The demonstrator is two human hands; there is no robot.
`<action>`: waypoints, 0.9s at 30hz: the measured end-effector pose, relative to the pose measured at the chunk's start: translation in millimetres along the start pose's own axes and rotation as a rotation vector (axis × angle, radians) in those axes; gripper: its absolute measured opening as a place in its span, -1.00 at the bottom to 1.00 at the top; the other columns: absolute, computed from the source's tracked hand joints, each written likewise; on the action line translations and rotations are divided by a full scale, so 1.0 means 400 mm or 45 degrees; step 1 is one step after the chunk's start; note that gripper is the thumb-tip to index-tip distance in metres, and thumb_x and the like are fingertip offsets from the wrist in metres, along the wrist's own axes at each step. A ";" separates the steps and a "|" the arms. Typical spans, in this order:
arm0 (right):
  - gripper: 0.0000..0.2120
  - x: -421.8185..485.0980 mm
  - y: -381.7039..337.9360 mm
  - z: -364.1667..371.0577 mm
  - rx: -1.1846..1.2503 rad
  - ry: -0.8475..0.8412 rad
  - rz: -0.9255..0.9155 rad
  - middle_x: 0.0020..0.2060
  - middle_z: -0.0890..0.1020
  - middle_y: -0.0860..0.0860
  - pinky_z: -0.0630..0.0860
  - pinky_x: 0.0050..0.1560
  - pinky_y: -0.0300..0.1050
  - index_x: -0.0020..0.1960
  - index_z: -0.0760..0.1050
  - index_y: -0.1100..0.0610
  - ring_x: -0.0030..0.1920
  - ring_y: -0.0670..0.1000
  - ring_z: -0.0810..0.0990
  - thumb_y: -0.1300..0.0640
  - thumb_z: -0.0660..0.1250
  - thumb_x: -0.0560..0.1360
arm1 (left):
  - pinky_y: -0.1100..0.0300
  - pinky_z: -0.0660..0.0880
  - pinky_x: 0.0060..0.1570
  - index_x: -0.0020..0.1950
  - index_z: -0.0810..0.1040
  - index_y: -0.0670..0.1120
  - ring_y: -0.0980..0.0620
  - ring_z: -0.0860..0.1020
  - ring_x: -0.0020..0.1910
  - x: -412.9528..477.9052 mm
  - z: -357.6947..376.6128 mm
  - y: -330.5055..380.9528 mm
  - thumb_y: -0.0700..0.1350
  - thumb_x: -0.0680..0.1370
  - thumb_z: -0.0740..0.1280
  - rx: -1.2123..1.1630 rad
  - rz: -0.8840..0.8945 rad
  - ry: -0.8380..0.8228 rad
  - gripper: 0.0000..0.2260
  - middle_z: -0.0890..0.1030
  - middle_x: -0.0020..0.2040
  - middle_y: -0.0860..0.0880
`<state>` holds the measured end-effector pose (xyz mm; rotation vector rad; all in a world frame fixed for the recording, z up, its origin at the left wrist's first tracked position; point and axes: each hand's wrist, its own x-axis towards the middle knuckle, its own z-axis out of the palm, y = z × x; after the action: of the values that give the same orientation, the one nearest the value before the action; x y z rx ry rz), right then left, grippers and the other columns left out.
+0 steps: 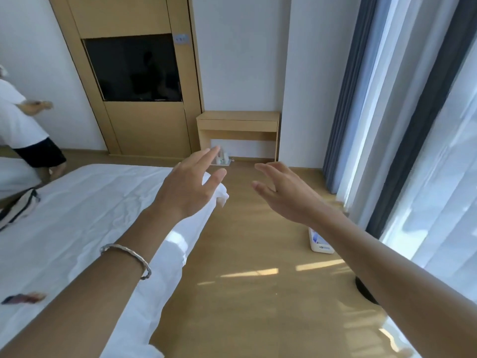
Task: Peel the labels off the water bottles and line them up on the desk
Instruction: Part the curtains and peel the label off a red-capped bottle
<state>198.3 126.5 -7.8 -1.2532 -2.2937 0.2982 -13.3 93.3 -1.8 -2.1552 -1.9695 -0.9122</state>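
Clear plastic bottles (224, 158) (blurred, partly hidden) stand on the floor (258, 228) under the wooden worktop (237, 119) at twelve o'clock, well apart from both hands. Left hand (185, 192) and right hand (286, 195) are spread and empty; step closer first, then grip one bottle by its body

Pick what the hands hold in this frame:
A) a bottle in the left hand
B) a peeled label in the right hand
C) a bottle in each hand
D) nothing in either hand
D: the left hand and the right hand are both stretched out above the floor with fingers spread, and nothing is in either.
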 end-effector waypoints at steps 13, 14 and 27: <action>-0.48 0.425 0.073 0.098 -0.115 -0.023 0.124 0.44 0.27 -0.07 0.37 0.16 -0.16 0.51 0.18 -0.04 0.27 -0.04 0.44 -0.18 0.09 0.60 | 0.02 0.31 0.38 0.54 0.18 0.07 0.11 0.24 0.47 0.410 0.134 -0.253 0.12 0.63 0.11 -0.269 0.110 -0.018 -0.52 0.26 0.51 0.12; -0.48 0.449 0.077 0.111 -0.121 -0.035 0.137 0.44 0.27 -0.07 0.37 0.17 -0.15 0.51 0.18 -0.04 0.28 -0.04 0.43 -0.17 0.09 0.60 | 0.01 0.32 0.37 0.54 0.17 0.07 0.11 0.24 0.47 0.436 0.146 -0.271 0.12 0.63 0.11 -0.285 0.116 -0.027 -0.52 0.25 0.51 0.11; -0.46 0.729 0.178 0.195 -0.133 -0.015 0.169 0.46 0.25 -0.08 0.35 0.14 -0.17 0.53 0.14 -0.05 0.29 -0.04 0.44 -0.17 0.10 0.60 | 0.08 0.24 0.40 0.55 0.15 0.09 0.10 0.19 0.49 0.670 0.294 -0.415 0.11 0.63 0.10 -0.264 0.136 -0.136 -0.52 0.20 0.54 0.10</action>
<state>78.0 412.4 -8.5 -1.4625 -2.2657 0.2350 -126.1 409.4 -25.5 -2.4426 -1.8563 -1.0461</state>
